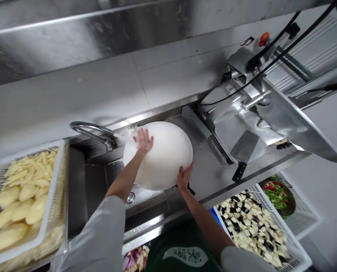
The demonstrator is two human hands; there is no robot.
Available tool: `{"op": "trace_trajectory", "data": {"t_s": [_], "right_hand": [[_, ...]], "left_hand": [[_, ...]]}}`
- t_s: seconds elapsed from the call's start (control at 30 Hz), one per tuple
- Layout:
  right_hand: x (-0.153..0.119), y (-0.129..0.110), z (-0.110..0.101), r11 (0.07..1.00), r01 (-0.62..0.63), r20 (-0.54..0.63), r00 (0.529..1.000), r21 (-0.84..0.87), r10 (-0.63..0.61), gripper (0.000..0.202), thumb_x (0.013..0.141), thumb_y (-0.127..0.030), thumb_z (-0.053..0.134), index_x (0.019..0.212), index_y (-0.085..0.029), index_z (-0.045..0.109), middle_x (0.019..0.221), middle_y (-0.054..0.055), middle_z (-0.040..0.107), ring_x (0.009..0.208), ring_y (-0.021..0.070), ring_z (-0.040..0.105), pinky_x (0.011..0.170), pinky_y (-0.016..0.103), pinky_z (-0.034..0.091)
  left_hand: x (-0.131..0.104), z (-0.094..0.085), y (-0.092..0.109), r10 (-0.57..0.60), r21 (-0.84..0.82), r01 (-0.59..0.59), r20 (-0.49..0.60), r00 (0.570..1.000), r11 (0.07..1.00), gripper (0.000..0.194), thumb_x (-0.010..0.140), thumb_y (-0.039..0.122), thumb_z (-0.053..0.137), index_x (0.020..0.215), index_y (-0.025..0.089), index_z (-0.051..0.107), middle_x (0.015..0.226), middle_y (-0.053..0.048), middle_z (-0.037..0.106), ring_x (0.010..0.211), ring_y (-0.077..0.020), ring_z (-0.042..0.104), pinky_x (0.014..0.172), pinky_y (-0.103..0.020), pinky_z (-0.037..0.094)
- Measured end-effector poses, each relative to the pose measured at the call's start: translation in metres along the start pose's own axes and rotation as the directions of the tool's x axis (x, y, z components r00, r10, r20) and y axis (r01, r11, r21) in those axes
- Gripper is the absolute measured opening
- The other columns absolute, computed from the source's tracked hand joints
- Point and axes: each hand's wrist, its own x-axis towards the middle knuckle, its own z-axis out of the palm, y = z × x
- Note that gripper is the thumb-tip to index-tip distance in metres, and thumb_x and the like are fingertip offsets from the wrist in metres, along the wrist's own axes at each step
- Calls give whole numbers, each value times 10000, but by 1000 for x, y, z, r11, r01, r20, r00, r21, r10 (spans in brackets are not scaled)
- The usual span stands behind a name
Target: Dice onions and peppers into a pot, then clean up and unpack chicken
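Note:
A thick, round white cutting board (165, 155) is tilted up over the sink (96, 189). My left hand (143, 140) lies flat on its upper left face with fingers spread. At the lower right rim, my right hand (184, 177) grips the board, thumb on the face and the other fingers partly hidden behind. Water splashes where the curved faucet (93, 130) meets the board's left edge. A black handle (191, 189) pokes out beside my right wrist; what it belongs to is hidden.
A cleaver (244, 147) lies on the counter by a metal slicing machine (242, 102). Left stands a white basket (53, 189) of peeled potatoes and cut strips. Lower right are a basket of diced eggplant (253, 226) and a bowl of chopped peppers (278, 200). A steel shelf (100, 37) hangs above.

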Motion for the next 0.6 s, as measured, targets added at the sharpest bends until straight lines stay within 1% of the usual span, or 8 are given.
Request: {"op": "trace_trajectory", "data": {"t_s": [0.07, 0.13, 0.23, 0.3, 0.37, 0.47, 0.53, 0.6], "right_hand": [[1, 3, 0, 1000, 1, 8, 1000, -20, -1, 948, 1007, -708, 208, 1641, -23, 45, 1709, 301, 169, 1616, 346, 178, 1292, 596, 211], [2, 4, 1, 999, 7, 15, 1000, -31, -7, 901, 1025, -663, 189, 1643, -26, 35, 1699, 300, 203, 1614, 353, 175, 1288, 600, 221], [2, 4, 3, 999, 16, 8, 1000, -39, -16, 891, 1029, -652, 144, 1642, -13, 42, 1679, 304, 252, 1605, 351, 205, 1282, 589, 243], [0, 4, 2, 1000, 13, 3, 1000, -26, -13, 912, 1026, -662, 122, 1640, 8, 54, 1683, 313, 235, 1596, 341, 242, 1277, 569, 266], [0, 6, -4, 1000, 15, 24, 1000, 5, -15, 906, 1032, -651, 141, 1640, 16, 65, 1691, 320, 214, 1582, 327, 282, 1266, 558, 292], [16, 5, -23, 995, 93, 48, 995, -33, -92, 839, 1046, -613, 205, 1638, -19, 193, 1698, 292, 243, 1595, 320, 254, 1271, 587, 263], [41, -3, -35, 969, 211, 53, 977, -132, -205, 758, 1063, -559, 250, 1611, -41, 327, 1713, 262, 243, 1625, 315, 154, 1289, 597, 194], [74, -18, -39, 911, 344, 101, 939, -226, -329, 681, 1078, -472, 308, 1580, -22, 404, 1725, 260, 224, 1637, 323, 70, 1296, 599, 122]], "left_hand": [[25, 23, 42, -48, -33, 47, -16, 999, 998, 802, 1052, 513, 334, 1683, 38, 192, 1757, -241, 97, 1647, -397, -34, 1270, -670, -113], [31, 46, 89, 20, -23, -18, 59, 998, 1000, 796, 1050, 486, 326, 1684, 29, 174, 1761, -222, 95, 1650, -384, -26, 1289, -637, -112], [5, 66, 138, 216, 15, -223, 184, 959, 975, 762, 1055, 449, 292, 1688, 42, 173, 1768, -178, 84, 1655, -359, 13, 1313, -608, -83], [-30, 65, 148, 359, 21, -374, 234, 903, 927, 737, 1064, 435, 260, 1688, 52, 177, 1769, -158, 101, 1657, -335, 54, 1330, -591, -38], [-72, 54, 139, 496, 16, -519, 271, 825, 855, 707, 1074, 426, 247, 1694, 92, 186, 1770, -128, 134, 1657, -304, 96, 1342, -566, 7], [-127, 25, 97, 622, 4, -655, 311, 719, 755, 664, 1081, 426, 289, 1701, 205, 211, 1760, -75, 222, 1651, -261, 148, 1355, -525, 51], [-154, 1, 58, 619, -3, -657, 341, 708, 754, 639, 1078, 435, 333, 1692, 280, 256, 1744, -49, 282, 1643, -252, 186, 1358, -516, 62], [-173, -24, 17, 542, 1, -581, 358, 760, 814, 616, 1071, 453, 367, 1672, 329, 319, 1734, -36, 311, 1635, -263, 213, 1354, -528, 53]]}}
